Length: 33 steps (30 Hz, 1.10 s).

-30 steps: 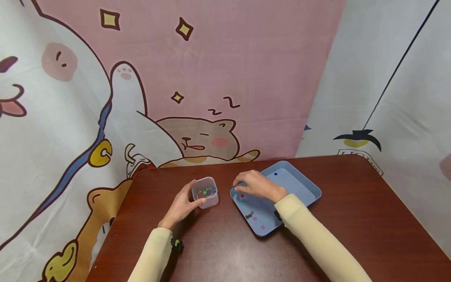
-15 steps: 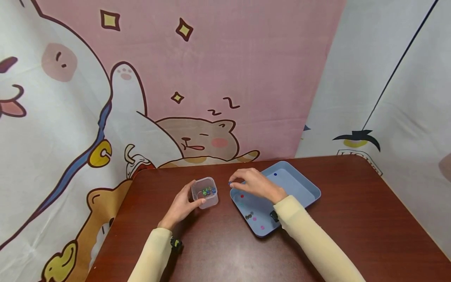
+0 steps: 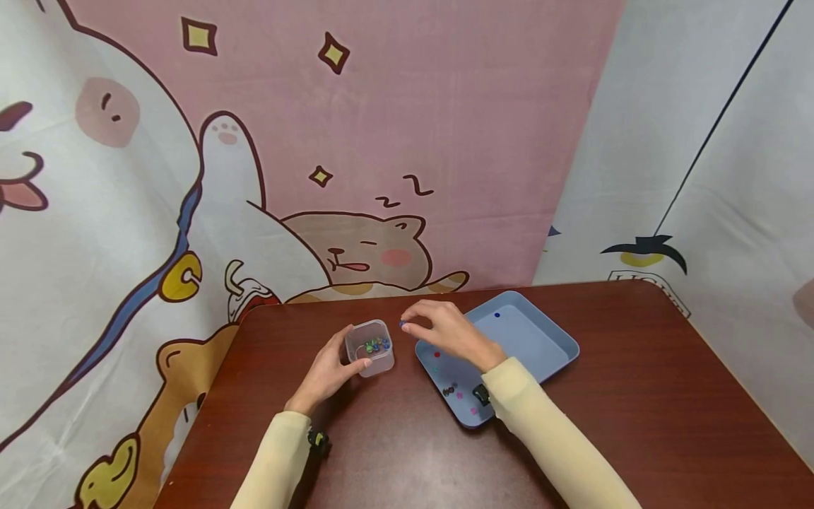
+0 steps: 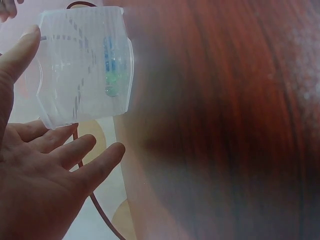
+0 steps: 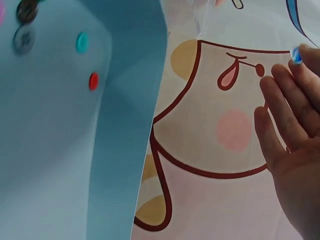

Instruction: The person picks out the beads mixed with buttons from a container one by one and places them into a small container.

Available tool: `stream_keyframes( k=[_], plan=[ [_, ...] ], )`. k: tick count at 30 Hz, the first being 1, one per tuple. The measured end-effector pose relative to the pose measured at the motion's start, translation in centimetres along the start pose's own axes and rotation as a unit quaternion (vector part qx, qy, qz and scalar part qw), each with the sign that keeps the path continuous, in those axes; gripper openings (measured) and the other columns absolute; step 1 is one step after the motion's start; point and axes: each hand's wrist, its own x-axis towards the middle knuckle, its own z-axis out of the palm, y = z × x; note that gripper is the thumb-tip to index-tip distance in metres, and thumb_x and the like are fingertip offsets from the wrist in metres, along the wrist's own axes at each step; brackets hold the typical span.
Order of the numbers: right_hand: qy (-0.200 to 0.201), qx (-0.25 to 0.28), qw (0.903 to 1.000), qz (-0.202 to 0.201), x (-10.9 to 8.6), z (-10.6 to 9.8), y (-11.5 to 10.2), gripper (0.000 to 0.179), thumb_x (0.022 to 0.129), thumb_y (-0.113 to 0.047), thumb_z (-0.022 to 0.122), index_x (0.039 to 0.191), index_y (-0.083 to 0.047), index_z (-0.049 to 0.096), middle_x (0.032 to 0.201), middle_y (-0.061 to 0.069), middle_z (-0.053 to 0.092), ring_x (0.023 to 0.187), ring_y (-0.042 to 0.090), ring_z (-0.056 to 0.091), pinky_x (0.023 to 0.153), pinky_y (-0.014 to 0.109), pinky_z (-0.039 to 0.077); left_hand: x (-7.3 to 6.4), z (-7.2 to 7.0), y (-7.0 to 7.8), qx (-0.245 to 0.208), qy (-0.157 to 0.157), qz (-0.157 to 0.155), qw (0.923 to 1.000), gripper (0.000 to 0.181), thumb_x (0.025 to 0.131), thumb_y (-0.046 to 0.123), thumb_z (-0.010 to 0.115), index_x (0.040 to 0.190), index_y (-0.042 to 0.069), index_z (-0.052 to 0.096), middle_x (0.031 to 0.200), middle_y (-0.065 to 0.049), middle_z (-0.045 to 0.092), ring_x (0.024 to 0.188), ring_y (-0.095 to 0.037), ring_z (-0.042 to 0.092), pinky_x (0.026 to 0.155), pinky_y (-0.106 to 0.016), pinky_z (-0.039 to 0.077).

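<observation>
My left hand [image 3: 323,375] grips a clear plastic box [image 3: 380,366], thumb on the near side and fingers on the far side. Several blue and green beads [image 4: 111,65] show through its wall in the left wrist view. Between thumb and forefinger, my right hand [image 3: 450,332] pinches a small shiny blue bead [image 5: 296,55], above the table just right of the box. Beneath the right forearm lies a blue tray [image 3: 540,339]. In it are a red button [image 5: 93,81], a teal button [image 5: 82,42], a brown button [image 5: 27,11] and a grey button [image 5: 23,39].
Pink pieces [image 3: 473,411] lie near the tray's front corner, and a dark blue piece [image 3: 497,315] near its back. The brown wooden table [image 3: 394,452] ends at a printed cartoon cloth [image 3: 483,141] behind.
My right hand has moved left from over the tray's left edge toward the box, carrying the blue bead. My left hand and the box have stayed in place.
</observation>
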Motion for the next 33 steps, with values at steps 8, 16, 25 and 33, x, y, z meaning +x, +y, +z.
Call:
stream_keyframes(
  k=[8, 16, 25, 33],
  plan=[
    [0.026, 0.03, 0.9992, 0.0, 0.7, 0.8, -1.0, 0.02, 0.098, -0.034, 0.066, 0.11, -0.021, 0.073, 0.112, -0.009, 0.072, 0.108, 0.008, 0.067, 0.093, 0.033, 0.055, 0.1, 0.0, -0.1, 0.006, 0.0, 0.007, 1.0, 0.093, 0.083, 0.045, 0.08, 0.156, 0.012, 0.033, 0.155, -0.014, 0.041, 0.138, -0.033, 0.048, 0.112, -0.056, 0.04],
    [0.028, 0.039, 0.9988, 0.008, 1.3, 1.6, -1.9, 0.018, 0.097, -0.03, 0.067, 0.112, -0.021, 0.073, 0.112, -0.007, 0.072, 0.11, 0.011, 0.067, 0.097, 0.036, 0.054, 0.1, 0.0, 0.0, 0.007, -0.002, 0.01, 0.9999, 0.092, 0.083, 0.045, 0.08, 0.156, 0.012, 0.033, 0.156, -0.015, 0.041, 0.138, -0.033, 0.047, 0.112, -0.057, 0.039],
    [0.009, 0.006, 0.9999, -0.006, 2.0, 3.1, -1.9, 0.019, 0.097, -0.027, 0.067, 0.111, -0.015, 0.073, 0.112, -0.004, 0.073, 0.106, 0.013, 0.068, 0.092, 0.034, 0.056, 0.1, 0.0, 0.0, 0.006, -0.004, 0.009, 0.9999, 0.092, 0.084, 0.044, 0.08, 0.156, 0.011, 0.033, 0.156, -0.015, 0.041, 0.138, -0.033, 0.047, 0.111, -0.058, 0.039],
    [-0.049, -0.033, 0.9982, -0.003, 2.5, 4.0, -2.2, 0.02, 0.097, -0.027, 0.067, 0.111, -0.014, 0.073, 0.113, -0.001, 0.071, 0.098, 0.017, 0.069, 0.082, 0.032, 0.056, 0.1, 0.0, 0.1, 0.013, 0.001, 0.011, 0.9999, 0.089, 0.085, 0.042, 0.079, 0.156, 0.01, 0.033, 0.156, -0.017, 0.04, 0.137, -0.035, 0.047, 0.11, -0.058, 0.04]
  ],
)
